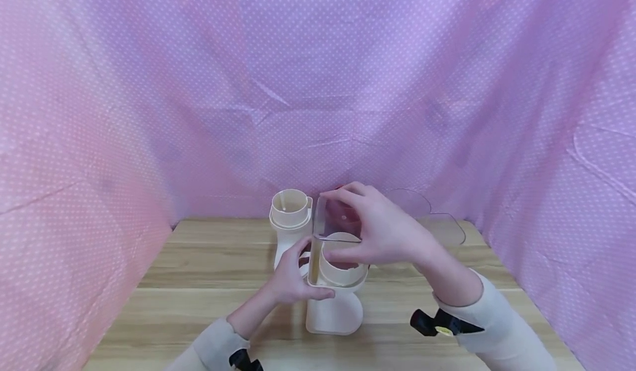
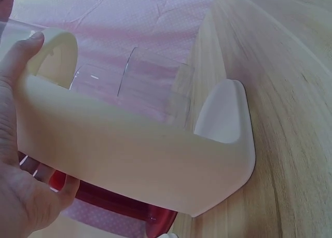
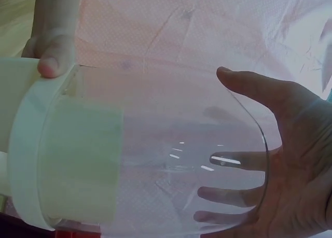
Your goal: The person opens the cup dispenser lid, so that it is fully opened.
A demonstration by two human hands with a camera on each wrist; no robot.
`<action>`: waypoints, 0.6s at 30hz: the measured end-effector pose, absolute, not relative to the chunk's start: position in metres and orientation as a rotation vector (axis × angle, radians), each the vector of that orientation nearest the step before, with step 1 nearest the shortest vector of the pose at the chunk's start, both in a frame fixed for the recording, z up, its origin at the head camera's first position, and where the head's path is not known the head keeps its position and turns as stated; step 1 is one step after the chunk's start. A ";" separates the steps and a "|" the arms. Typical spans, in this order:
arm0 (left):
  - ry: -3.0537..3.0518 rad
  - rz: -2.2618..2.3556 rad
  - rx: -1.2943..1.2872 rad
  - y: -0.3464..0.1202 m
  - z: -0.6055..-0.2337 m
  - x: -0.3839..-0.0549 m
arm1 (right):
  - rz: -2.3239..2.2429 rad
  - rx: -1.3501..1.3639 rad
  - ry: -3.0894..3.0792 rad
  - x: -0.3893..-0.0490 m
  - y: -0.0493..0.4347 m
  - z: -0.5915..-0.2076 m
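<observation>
A cream plastic stand (image 1: 334, 313) with a round, open collar (image 1: 343, 271) rises from a rounded foot on the table. My left hand (image 1: 290, 280) grips the stand's upper part from the left, thumb in front by the rim and the other fingers behind. My right hand (image 1: 382, 224) holds a clear plastic container (image 3: 171, 144) by its far end, thumb on one edge and fingers spread along the opposite side. In the right wrist view the container's other end meets the cream rim (image 3: 28, 155) and surrounds the inner ring.
Behind and to the left stands a second cream stand (image 1: 290, 211) with a similar round top. A red piece (image 2: 114, 196) shows behind the held stand. Another clear container (image 1: 449, 227) lies at the table's back right. Pink dotted cloth (image 1: 318, 84) encloses the wooden table (image 1: 208, 305).
</observation>
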State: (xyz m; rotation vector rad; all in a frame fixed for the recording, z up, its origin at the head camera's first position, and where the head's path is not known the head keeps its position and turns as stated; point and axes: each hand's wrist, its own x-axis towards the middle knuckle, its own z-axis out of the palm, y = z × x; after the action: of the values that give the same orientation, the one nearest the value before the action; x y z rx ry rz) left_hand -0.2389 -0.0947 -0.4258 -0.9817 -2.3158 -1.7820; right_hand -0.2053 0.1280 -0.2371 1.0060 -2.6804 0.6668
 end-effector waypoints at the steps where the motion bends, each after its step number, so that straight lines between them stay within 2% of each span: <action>1: -2.320 -1.782 -0.979 -0.095 -0.425 -0.239 | 0.656 1.013 -2.684 -0.205 0.128 -0.236; 10: -2.303 -1.814 -0.998 -0.095 -0.428 -0.241 | 0.705 1.100 -2.727 -0.216 0.124 -0.233; 18: -2.303 -1.811 -0.972 -0.096 -0.428 -0.243 | 0.711 1.224 -2.636 -0.241 0.125 -0.236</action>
State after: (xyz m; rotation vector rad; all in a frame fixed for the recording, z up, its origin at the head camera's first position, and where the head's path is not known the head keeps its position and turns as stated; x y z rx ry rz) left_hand -0.2427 -0.0961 -0.4281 -0.9722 -2.3030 -1.8111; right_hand -0.2412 0.1254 -0.2356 1.2237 -2.6359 0.7115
